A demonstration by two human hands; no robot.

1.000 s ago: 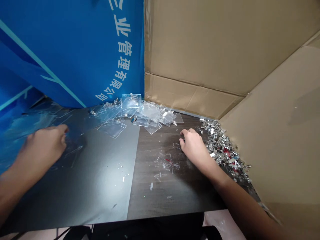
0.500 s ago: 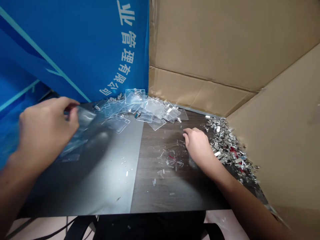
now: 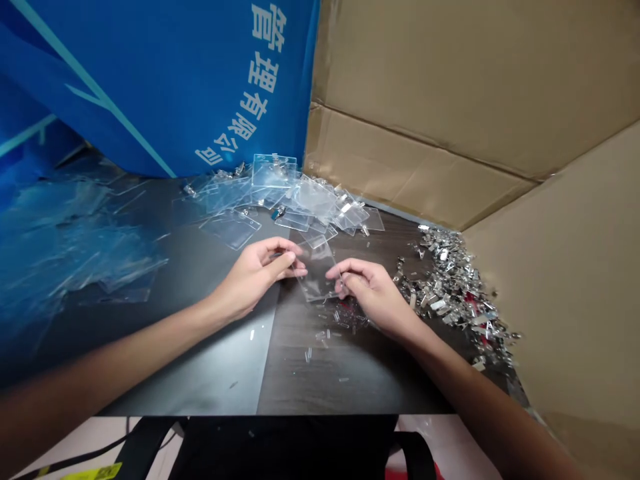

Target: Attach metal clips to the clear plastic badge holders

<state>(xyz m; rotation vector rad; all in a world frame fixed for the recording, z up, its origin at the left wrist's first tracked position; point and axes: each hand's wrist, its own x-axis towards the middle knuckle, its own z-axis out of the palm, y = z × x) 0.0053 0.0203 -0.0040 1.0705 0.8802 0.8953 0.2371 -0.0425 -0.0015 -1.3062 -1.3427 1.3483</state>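
A clear plastic badge holder is held tilted over the table between my two hands. My left hand pinches its left edge between thumb and fingers. My right hand has its fingers closed at the lower right edge of the holder; whether a small clip is also in them I cannot tell. Below the holder, small clear plastic bits lie scattered on the dark wood-grain tabletop. To the right of my right hand spreads a heap of metal badge clips.
Badge holders with clips attached are piled at the back. More clear sleeves lie heaped at the left. A blue printed sheet stands at the back left, and cardboard walls close off the back and right.
My left hand has moved right from the sleeve heap, bringing one badge holder to the middle. My right hand has come slightly left and now meets the holder's edge. The view has shifted a little.
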